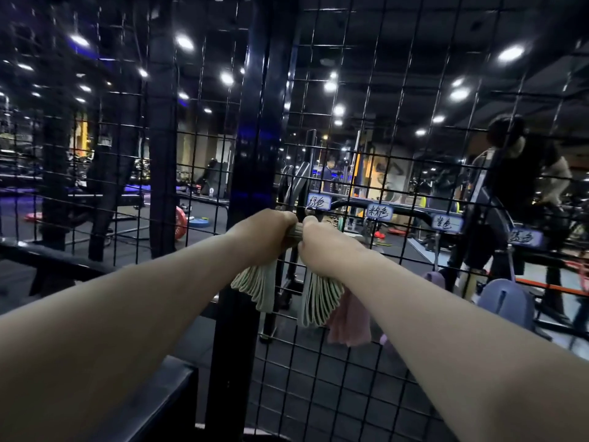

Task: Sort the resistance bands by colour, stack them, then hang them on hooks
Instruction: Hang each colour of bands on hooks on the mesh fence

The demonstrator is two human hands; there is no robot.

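While both arms reach fwd to the wire grid (318,378), the left hand (271,228) and right hand (322,240) sit side by side, nearly touching, each w/ fingers curled tight round the top of the green bands (255,285). The stack bends over btwn the fists, its two ends drooping fanned out, one under each wrist. It's held against the grid, just below the first paper tag (318,204); a hook prob sits there, but the hands hide it. Pink bands (349,323) hang just beside, under the right forearm. Purple bands (433,280) and blue bands (506,301) hang further right.
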